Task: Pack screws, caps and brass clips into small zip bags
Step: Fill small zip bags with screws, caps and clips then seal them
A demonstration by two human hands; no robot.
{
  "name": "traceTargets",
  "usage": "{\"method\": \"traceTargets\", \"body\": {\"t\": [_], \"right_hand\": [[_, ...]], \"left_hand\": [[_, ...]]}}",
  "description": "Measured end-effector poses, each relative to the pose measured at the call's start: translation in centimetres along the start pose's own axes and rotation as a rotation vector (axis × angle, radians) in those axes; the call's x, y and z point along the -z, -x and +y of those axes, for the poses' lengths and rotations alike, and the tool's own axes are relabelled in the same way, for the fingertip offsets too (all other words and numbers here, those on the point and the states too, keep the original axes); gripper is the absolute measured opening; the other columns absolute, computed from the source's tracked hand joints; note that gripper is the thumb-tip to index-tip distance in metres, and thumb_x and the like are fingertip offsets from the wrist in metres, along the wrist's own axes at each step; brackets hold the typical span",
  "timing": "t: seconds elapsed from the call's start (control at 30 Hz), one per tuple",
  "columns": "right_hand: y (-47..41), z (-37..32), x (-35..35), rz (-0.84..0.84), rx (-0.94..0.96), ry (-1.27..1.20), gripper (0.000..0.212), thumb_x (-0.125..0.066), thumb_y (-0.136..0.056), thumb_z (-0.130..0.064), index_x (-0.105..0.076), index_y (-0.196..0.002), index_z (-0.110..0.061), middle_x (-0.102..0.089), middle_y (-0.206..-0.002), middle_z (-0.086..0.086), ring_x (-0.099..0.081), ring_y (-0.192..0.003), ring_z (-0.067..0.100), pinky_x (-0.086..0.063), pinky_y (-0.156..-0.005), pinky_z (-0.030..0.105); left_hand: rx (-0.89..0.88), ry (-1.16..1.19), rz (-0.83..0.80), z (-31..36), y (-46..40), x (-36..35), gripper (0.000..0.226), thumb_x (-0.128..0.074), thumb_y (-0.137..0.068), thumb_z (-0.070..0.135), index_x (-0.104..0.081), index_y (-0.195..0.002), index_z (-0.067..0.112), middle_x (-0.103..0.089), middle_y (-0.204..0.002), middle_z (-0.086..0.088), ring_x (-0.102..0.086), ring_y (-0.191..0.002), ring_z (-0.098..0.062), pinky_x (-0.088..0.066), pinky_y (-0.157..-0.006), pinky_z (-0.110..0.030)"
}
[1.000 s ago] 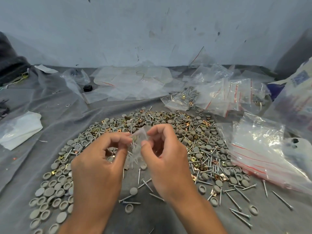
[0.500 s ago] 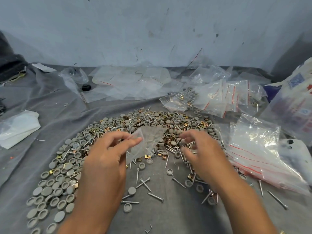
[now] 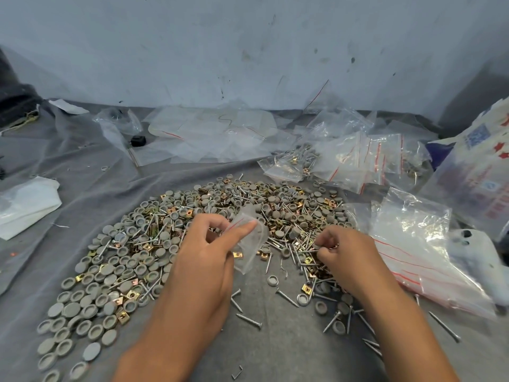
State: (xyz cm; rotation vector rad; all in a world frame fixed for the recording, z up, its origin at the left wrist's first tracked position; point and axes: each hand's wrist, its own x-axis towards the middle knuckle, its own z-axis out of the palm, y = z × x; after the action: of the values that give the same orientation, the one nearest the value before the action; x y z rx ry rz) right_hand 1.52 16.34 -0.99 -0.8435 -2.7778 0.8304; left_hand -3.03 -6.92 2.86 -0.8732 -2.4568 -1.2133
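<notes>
Left hand pinches an empty zip bag above the pile's centre, mouth apparently ready for filling. Right hand, at 3 o'clock of the bag, curls its fingers into screws and brass clips, probably gathering; caps spread toward 9 o'clock.

We hold a small clear zip bag pinched in our left hand; at three o'clock of it, our right hand curls its fingers onto screws in the pile.
</notes>
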Motion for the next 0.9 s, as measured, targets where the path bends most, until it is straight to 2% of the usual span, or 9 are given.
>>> {"method": "traceTargets", "body": {"t": [0.07, 0.23, 0.3, 0.33, 0.4, 0.5, 0.57, 0.77, 0.9], "right_hand": [[-0.1, 0.2, 0.2, 0.013, -0.002, -0.009, 0.015, -0.067, -0.092, -0.017, -0.066, -0.086, -0.031, -0.064, -0.084, -0.015, -0.057, -0.070, -0.001, -0.034, -0.052, 0.011], [0.0, 0.5, 0.9, 0.125, -0.009, -0.116, 0.019, -0.070, -0.090, -0.017, -0.067, -0.079, -0.032, -0.063, -0.084, -0.022, -0.056, -0.061, 0.000, -0.037, -0.047, 0.005], [0.1, 0.5, 1.1, 0.152, -0.003, -0.136, 0.020, -0.070, -0.089, -0.018, -0.066, -0.077, -0.034, -0.062, -0.083, -0.023, -0.058, -0.061, 0.000, -0.038, -0.046, 0.008], [0.1, 0.5, 1.1, 0.130, 0.007, -0.125, 0.019, -0.071, -0.089, -0.020, -0.065, -0.079, -0.035, -0.064, -0.085, -0.022, -0.059, -0.064, -0.001, -0.038, -0.047, 0.010], [0.1, 0.3, 0.8, 0.004, 0.020, -0.074, 0.014, -0.074, -0.090, -0.026, -0.065, -0.091, -0.036, -0.066, -0.098, -0.015, -0.060, -0.075, 0.000, -0.043, -0.062, 0.015], [0.3, -0.2, 0.6, -0.155, 0.028, 0.017, 0.037, -0.076, -0.088, -0.040, -0.063, -0.123, -0.036, -0.062, -0.115, -0.006, -0.059, -0.090, 0.007, -0.047, -0.080, 0.026], [0.4, -0.6, 0.5, -0.182, 0.046, 0.081, 0.045, -0.074, -0.088, -0.047, -0.061, -0.130, -0.036, -0.058, -0.121, -0.005, -0.059, -0.104, 0.013, -0.049, -0.090, 0.030], [0.4, -1.0, -0.4, -0.134, 0.060, 0.115, 0.023, -0.075, -0.089, -0.037, -0.068, -0.111, -0.032, -0.057, -0.118, -0.003, -0.058, -0.105, 0.016, -0.048, -0.087, 0.030], [0.2, -0.6, -0.4, -0.084, 0.078, 0.063, 0.020, -0.068, -0.095, -0.035, -0.067, -0.113, -0.027, -0.063, -0.116, -0.005, -0.059, -0.101, 0.014, -0.049, -0.084, 0.029]], "left_hand": [[0.007, -0.050, -0.036, -0.5, 0.0, -0.2, 0.045, -0.043, -0.095, 0.012, -0.065, -0.131, 0.029, -0.045, -0.102, 0.018, -0.047, -0.096, 0.004, -0.037, -0.082, -0.007], [0.038, 0.027, 0.006, -1.5, 0.0, -0.6, 0.047, -0.035, -0.095, 0.033, -0.062, -0.132, 0.036, -0.042, -0.093, 0.025, -0.051, -0.092, -0.001, -0.037, -0.079, -0.007], [0.039, 0.060, 0.000, -1.4, 0.1, -0.6, 0.045, -0.039, -0.094, 0.031, -0.063, -0.131, 0.036, -0.044, -0.092, 0.023, -0.052, -0.091, -0.002, -0.038, -0.078, -0.008], [0.042, 0.061, -0.005, -1.3, 0.0, -0.6, 0.044, -0.041, -0.094, 0.029, -0.064, -0.131, 0.035, -0.044, -0.091, 0.022, -0.052, -0.090, -0.003, -0.038, -0.077, -0.008], [0.035, 0.058, -0.023, -1.2, 0.1, -0.6, 0.044, -0.043, -0.093, 0.028, -0.064, -0.131, 0.035, -0.045, -0.091, 0.019, -0.052, -0.088, -0.002, -0.038, -0.076, -0.007], [0.040, 0.043, -0.050, -1.1, 0.2, -0.8, 0.045, -0.043, -0.092, 0.032, -0.063, -0.133, 0.036, -0.044, -0.090, 0.020, -0.052, -0.087, -0.004, -0.039, -0.075, -0.008], [0.042, 0.061, -0.050, -1.1, 0.2, -0.8, 0.045, -0.043, -0.093, 0.034, -0.062, -0.133, 0.037, -0.043, -0.090, 0.023, -0.052, -0.086, -0.004, -0.039, -0.075, -0.009], [0.059, 0.055, -0.047, -1.5, 0.1, -0.9, 0.047, -0.040, -0.093, 0.039, -0.062, -0.134, 0.038, -0.041, -0.092, 0.024, -0.052, -0.087, -0.005, -0.039, -0.074, -0.011], [0.069, 0.068, -0.065, -1.6, 0.1, -0.8, 0.044, -0.041, -0.095, 0.040, -0.060, -0.135, 0.039, -0.041, -0.093, 0.024, -0.053, -0.087, -0.005, -0.039, -0.070, -0.014]]}}
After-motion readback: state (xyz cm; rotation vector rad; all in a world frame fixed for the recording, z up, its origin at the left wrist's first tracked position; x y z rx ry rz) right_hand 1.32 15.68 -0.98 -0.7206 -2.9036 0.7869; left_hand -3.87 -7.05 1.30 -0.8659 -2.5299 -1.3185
